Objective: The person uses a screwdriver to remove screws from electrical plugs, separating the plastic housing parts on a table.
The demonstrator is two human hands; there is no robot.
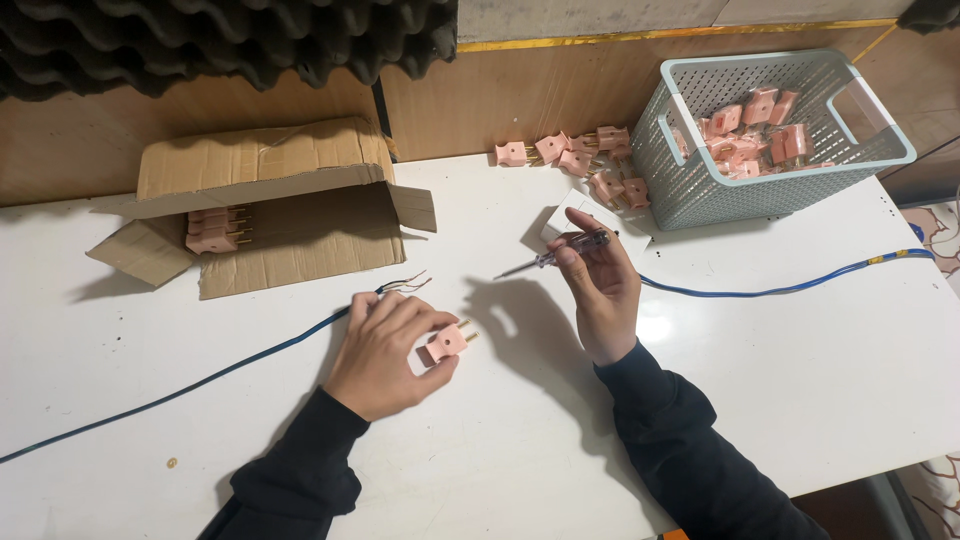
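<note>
while the left hand (385,350) pinches a small pink plug (447,341) against the white surface (760,380), brass prongs pointing right, the right hand (603,290) holds a slim screwdriver (552,256) raised just above it, tip pointing left. the left fingers (420,322) are clenched round the plug body; the right fingers are closed on the clear handle of the screwdriver. the blue cable (200,380) runs in from the left under the left hand, and its stripped end, a few bare strands (412,282), lies just beyond the knuckles, apart from the plug.

the step in hand looks like readying the plug for the screwdriver, with the wire not yet joined to it. the next move probably calls for steadying the plug firmly and bringing the tip down square onto a very small screw, which cannot be made out here; a slip could skid the plug off.

further back, an open cardboard box (280,200) lies on its side with several pink plugs stacked inside. a loose heap of plugs (580,160) sits near a pale grey-green plastic basket (880,150) that holds more. a second stretch of blue cable (780,290) trails off right. behind the surface stand brown board panels and dark ridged foam (200,40).
</note>
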